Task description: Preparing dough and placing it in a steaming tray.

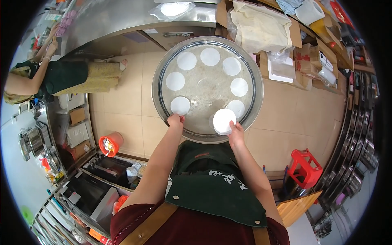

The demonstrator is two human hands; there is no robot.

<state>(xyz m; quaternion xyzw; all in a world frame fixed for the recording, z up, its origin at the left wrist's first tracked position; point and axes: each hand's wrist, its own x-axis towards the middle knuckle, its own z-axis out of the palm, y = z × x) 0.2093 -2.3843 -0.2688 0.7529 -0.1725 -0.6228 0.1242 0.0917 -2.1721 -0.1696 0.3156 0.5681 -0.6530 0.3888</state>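
Note:
A large round metal tray (207, 127) with a raised rim is in front of me. Flat white paper rounds, among them one at the far side (210, 56) and one at the right (239, 87), lie spaced in a ring on its bottom. My left hand (176, 120) is over the near left rim, fingers pinched at the near edge of a white paper round (180, 105). In my right hand (236, 134) is a small stack of white paper rounds (224, 121), held by its edge above the near right of the tray. The stack partly covers another round (236, 108).
A steel counter (122, 16) runs along the far side, with a plastic bag of white rounds (173, 10) on it. Cardboard boxes (304, 61) stand at the right. An orange bin (110, 143) and a red stool (305, 168) flank me. Another person (61, 77) works at the left.

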